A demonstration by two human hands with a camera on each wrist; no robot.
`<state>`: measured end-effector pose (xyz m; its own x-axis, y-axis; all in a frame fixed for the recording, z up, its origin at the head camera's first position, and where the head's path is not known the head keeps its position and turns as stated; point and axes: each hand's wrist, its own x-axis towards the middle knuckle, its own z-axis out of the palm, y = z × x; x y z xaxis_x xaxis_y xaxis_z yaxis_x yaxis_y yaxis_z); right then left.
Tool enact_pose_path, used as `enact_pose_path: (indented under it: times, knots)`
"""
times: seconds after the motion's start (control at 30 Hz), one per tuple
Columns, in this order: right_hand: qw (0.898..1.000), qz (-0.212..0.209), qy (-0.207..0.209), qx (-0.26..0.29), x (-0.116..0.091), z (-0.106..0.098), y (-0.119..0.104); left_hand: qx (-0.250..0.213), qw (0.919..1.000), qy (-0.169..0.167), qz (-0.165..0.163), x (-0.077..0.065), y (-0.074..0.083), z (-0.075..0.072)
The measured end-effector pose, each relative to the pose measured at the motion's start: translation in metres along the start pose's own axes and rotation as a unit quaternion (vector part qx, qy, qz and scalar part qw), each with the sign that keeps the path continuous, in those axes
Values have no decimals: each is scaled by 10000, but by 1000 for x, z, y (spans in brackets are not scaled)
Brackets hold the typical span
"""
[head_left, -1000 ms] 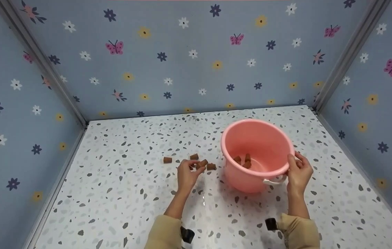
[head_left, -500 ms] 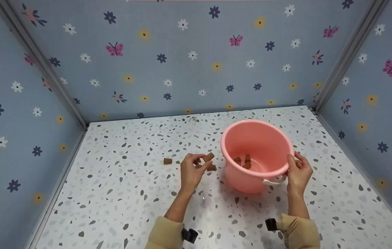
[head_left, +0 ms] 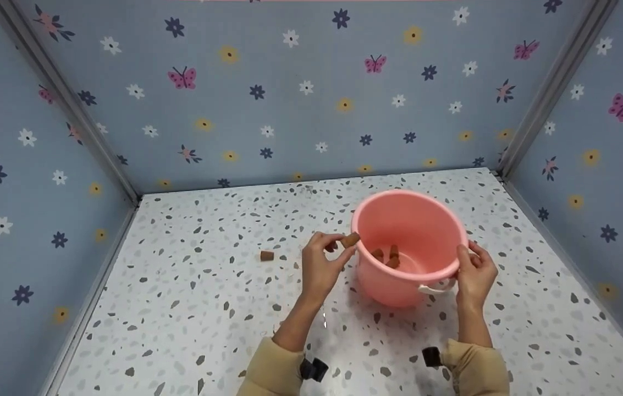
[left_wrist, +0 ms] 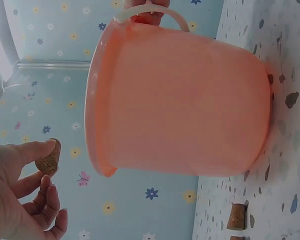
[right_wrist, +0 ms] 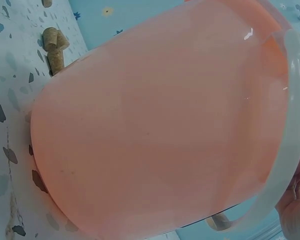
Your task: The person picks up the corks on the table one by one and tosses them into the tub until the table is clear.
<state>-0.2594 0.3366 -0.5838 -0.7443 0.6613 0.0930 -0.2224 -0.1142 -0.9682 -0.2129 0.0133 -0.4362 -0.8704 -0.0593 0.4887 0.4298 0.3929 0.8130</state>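
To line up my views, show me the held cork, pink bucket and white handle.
Held cork (left_wrist: 48, 161), left wrist view: middle of its side.
Pink bucket (left_wrist: 182, 105), left wrist view: outer wall.
White handle (right_wrist: 293, 120), right wrist view: middle of its arc.

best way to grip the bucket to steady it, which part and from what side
Probably the rim, from the right, where the right hand holds the bucket. The lip juts outward, giving fingers an edge, and that side is clear of the left hand with its cork.
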Motion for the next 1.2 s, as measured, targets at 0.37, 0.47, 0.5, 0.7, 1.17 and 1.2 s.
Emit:
enact_pose_path:
  times: [0.37, 0.47, 0.5, 0.7, 1.17, 1.2]
  knots:
    - [9994, -254, 205, 81, 12, -3, 21, -9, 9995, -296, 112, 8, 19, 25]
    - [9990, -315, 290, 119, 14, -3, 26, 17, 9992, -354, 184, 10, 21, 31]
    - [9989, -326, 314, 78, 14, -3, 28, 33, 9991, -379, 193, 10, 21, 34]
    - [9990, -315, 320, -18, 16, -4, 30, 106, 9986, -450, 237, 13, 24, 45]
    - [9997, -67, 108, 230, 6, -3, 10, 689, 9952, -647, 244, 15, 35, 62]
    - [9995, -105, 106, 268, 6, -3, 11, 732, 9948, -656, 261, 15, 35, 63]
